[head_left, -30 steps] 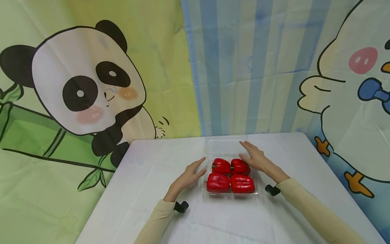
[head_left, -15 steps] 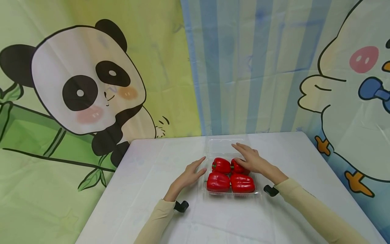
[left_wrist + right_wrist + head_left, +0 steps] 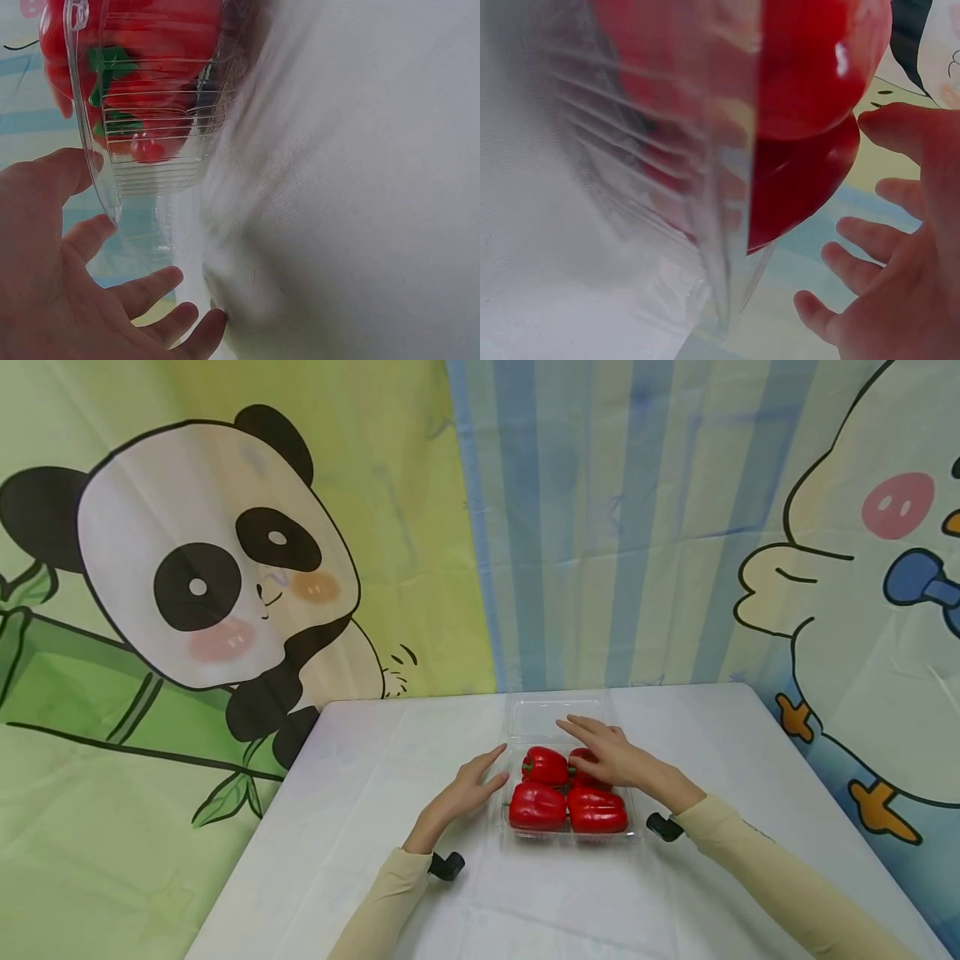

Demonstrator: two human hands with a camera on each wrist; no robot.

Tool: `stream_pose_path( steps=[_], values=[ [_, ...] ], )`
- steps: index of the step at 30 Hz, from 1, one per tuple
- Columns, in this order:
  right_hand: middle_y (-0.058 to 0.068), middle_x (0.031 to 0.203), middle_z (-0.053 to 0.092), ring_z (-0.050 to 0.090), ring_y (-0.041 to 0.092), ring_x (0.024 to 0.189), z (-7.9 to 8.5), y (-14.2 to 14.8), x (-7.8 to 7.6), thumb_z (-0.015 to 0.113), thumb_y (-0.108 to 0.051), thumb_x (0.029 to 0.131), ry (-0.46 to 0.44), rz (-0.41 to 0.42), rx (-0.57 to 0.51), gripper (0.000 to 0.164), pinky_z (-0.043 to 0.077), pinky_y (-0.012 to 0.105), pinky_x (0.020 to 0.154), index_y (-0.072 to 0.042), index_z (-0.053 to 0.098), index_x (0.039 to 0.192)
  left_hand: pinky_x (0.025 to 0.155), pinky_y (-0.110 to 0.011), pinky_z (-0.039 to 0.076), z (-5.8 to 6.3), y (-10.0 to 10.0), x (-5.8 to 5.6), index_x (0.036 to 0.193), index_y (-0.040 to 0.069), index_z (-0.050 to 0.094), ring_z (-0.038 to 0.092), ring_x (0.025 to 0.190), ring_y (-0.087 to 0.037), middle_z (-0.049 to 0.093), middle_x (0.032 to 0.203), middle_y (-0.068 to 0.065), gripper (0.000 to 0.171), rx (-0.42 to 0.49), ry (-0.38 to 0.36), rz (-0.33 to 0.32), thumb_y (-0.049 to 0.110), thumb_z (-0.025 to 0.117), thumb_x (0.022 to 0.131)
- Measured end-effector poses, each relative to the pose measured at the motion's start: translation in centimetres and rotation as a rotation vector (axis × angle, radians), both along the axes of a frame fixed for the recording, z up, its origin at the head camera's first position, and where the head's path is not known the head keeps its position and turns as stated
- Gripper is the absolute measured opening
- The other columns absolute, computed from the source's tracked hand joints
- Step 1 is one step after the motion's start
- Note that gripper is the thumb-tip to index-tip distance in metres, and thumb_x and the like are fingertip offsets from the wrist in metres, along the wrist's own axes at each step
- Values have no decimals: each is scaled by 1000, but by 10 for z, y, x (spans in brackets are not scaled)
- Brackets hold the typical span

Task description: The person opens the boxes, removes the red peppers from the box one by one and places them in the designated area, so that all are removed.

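Observation:
A clear plastic clamshell box (image 3: 573, 837) holds several red bell peppers (image 3: 537, 807) in two rows; its clear lid (image 3: 540, 720) lies open behind. My left hand (image 3: 463, 793) is at the box's left side with fingers spread. In the left wrist view, its thumb and index fingertips lie at the box rim (image 3: 90, 150); whether they press it I cannot tell. My right hand (image 3: 618, 760) reaches over the back right pepper (image 3: 581, 760) and partly hides it. In the right wrist view, the thumb tip is close beside a pepper (image 3: 802, 184), the other fingers extended and apart.
The box stands on a white-covered table (image 3: 420, 727). Behind it hangs a cloth backdrop (image 3: 555, 527) with a panda and a white bird printed on it. A small black camera (image 3: 447, 867) sits at the left wrist, another camera (image 3: 664, 827) at the right.
My right hand has moved left and slightly down over the back right pepper, covering more of it. The left hand, the box and the peppers stay in place.

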State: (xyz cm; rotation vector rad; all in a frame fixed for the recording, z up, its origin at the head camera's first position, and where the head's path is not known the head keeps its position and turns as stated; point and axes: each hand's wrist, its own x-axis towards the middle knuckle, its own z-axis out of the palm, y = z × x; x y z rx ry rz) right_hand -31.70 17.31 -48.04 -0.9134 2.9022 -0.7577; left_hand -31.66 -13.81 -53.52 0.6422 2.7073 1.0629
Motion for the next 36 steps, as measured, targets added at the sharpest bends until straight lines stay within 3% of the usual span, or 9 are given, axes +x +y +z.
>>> stream_pose_path(
  steps=[8, 14, 25, 36],
  values=[
    [17, 159, 38, 35, 40, 145, 2, -7, 2, 71, -24, 93, 32, 81, 57, 73, 30, 74, 110, -16, 36, 156, 118, -62, 31, 0, 0, 0, 159, 22, 31, 34, 149, -38, 40, 160, -12, 63, 2, -10, 5, 43, 51, 104],
    [17, 160, 37, 33, 40, 146, 7, -13, 3, 72, -22, 92, 8, 141, 94, 75, 29, 73, 111, -17, 35, 157, 119, -62, 30, 0, 0, -1, 159, 21, 31, 34, 148, -38, 40, 160, -12, 62, 2, -6, 5, 42, 51, 104],
    [16, 161, 36, 29, 45, 148, 15, -23, 3, 69, -4, 90, -43, 299, 202, 72, 29, 73, 111, -19, 40, 154, 119, -61, 30, -1, -1, -1, 159, 19, 31, 35, 148, -38, 40, 160, -12, 62, 5, 8, -8, 40, 51, 104],
    [12, 163, 33, 24, 45, 151, 19, -34, -5, 72, -1, 88, -60, 330, 338, 77, 29, 73, 112, -23, 41, 155, 119, -62, 29, 2, -1, 1, 160, 23, 30, 33, 149, -37, 38, 161, -10, 63, -2, -9, -3, 43, 51, 104]
  ],
)
